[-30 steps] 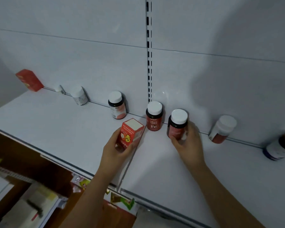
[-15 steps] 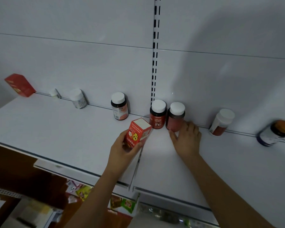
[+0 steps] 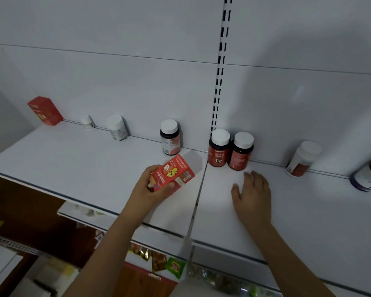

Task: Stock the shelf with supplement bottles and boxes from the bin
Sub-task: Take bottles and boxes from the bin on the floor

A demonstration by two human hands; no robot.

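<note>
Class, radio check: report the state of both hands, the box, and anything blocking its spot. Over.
Left hand grips red box above shelf. Right hand open, empty, near two red bottles. Gap left of them unblocked.

The red-labelled bottle [image 3: 219, 151] standing at the shelf's back wall bears a large white "Fe" low on its label; the small brand line above it is too blurred to read. Print on the red box [image 3: 173, 175] and other bottles is illegible.
</note>
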